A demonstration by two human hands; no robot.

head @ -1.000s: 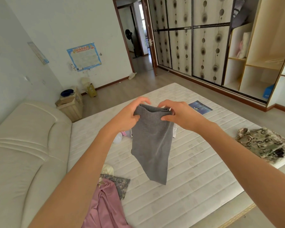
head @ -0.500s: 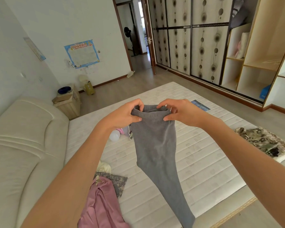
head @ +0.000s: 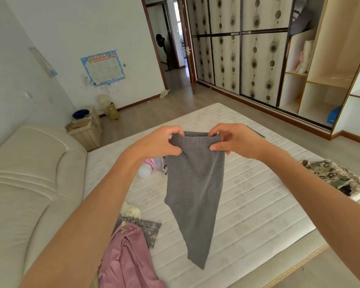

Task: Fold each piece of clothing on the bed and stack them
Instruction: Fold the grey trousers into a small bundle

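Above the bed [head: 258, 204], the left hand [head: 156, 143] and right hand [head: 236, 140] each pinch one grey garment [head: 193, 183] by its top edge. On the bed lie one pink garment [head: 127, 260] and one camouflage garment [head: 337, 175].

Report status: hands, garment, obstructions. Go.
Left hand and right hand both pinching top edge of grey garment. Garment hanging clear above mattress, unfolded. Nothing obstructing; pink garment and camouflage garment lie off to the sides.

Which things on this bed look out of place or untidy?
A white plastic bottle lies on its side on the quilted white mattress, an odd thing among laundry. The pink garment and camouflage garment lie crumpled, unfolded, at opposite edges.
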